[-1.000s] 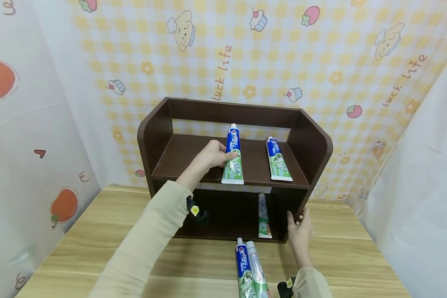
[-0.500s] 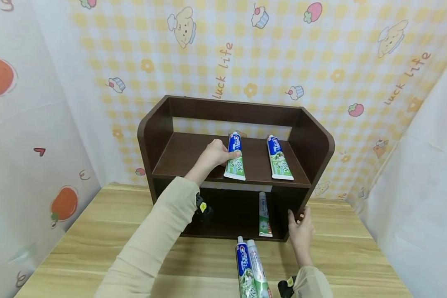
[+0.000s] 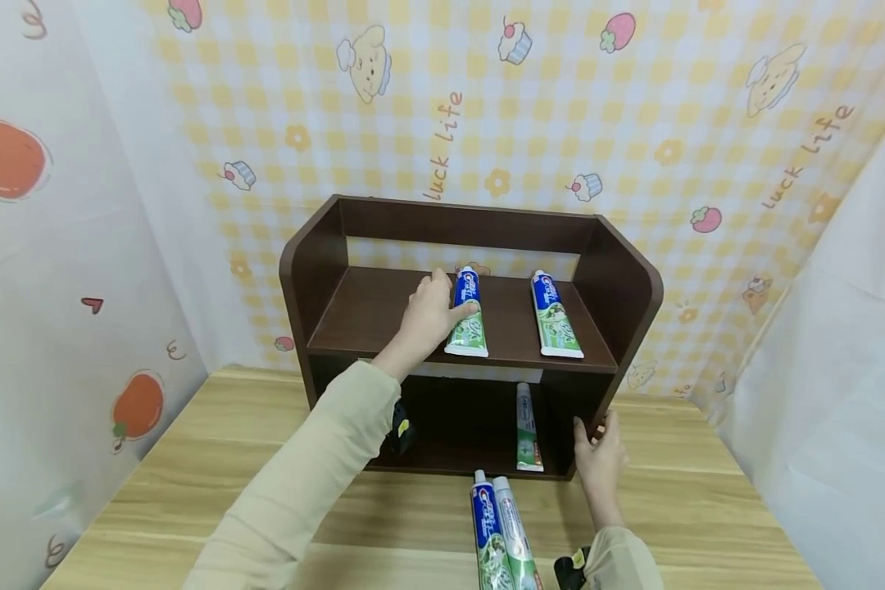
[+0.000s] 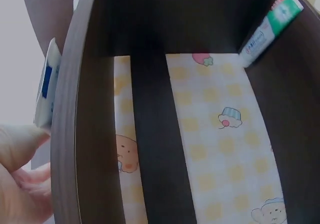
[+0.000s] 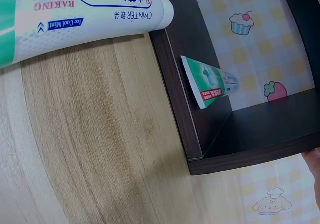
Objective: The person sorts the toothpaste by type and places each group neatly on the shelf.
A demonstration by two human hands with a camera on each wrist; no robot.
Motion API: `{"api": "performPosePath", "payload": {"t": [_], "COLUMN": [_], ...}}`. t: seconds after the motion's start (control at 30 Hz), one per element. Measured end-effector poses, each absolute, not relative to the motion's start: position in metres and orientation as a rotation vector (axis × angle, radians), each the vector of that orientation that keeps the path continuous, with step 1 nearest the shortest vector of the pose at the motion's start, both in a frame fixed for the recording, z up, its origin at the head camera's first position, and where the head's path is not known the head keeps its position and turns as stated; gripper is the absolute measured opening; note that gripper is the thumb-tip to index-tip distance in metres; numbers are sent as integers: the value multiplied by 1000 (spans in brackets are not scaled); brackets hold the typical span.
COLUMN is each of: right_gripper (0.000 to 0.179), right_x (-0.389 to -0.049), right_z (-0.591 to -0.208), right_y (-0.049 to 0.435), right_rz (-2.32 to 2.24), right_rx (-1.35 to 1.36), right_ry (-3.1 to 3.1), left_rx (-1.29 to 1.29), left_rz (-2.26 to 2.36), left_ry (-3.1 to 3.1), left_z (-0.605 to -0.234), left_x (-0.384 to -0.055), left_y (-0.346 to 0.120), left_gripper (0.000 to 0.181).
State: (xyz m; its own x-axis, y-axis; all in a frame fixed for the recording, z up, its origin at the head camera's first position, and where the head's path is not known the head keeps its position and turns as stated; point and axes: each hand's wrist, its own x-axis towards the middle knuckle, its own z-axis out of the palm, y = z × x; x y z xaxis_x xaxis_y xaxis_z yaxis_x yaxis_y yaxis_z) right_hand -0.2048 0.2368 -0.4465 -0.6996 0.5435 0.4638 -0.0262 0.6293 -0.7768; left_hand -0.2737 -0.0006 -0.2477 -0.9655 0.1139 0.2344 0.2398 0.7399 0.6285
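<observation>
My left hand [image 3: 426,318] is at a blue-and-green toothpaste tube [image 3: 468,321] lying on the upper board of a dark brown shelf [image 3: 391,328]. Its thumb lies at the tube's left side and its fingers are raised away from it. In the left wrist view, that hand [image 4: 22,179] shows below the tube's edge [image 4: 47,87], thumb and fingers parted. A second blue-and-green toothpaste tube [image 3: 556,318] lies to the right on the same board. My right hand [image 3: 597,459] grips the lower front edge of the shelf's right side panel; only a bit of that hand [image 5: 312,164] shows in the right wrist view.
A grey-and-green toothpaste tube [image 3: 528,430] lies in the lower compartment at the right. In front of the shelf, a blue-and-green tube [image 3: 489,524] and a white-and-green tube [image 3: 515,533] lie side by side on the wooden table [image 3: 383,533]. A patterned cloth [image 3: 560,106] hangs behind.
The toothpaste tube in my left hand was slid back slightly and set flat on the upper board. My left fingers have since let go of it. The right hand keeps its place.
</observation>
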Motion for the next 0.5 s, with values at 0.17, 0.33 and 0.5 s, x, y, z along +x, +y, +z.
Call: {"api": "performPosePath", "payload": {"t": [0.17,0.33,0.5], "right_gripper": [20,20,20], "right_x": [-205,-204,-204], "right_z": [-447,-447,-447], "right_y": [237,237,238], "right_rz": [1025,1033,1021], "right_rx": [-412,-406,-407], "right_ry": [-2174,-2180,-2160], "left_rx": [-357,-453,-577], "left_rz": [-884,-869,-927], "left_ry": [-2734,-2712,-2635], "left_z": [-247,-247,-255], "left_x": [-262,-243,-217], "left_y": [6,8,5], "left_gripper": [53,48,38]}}
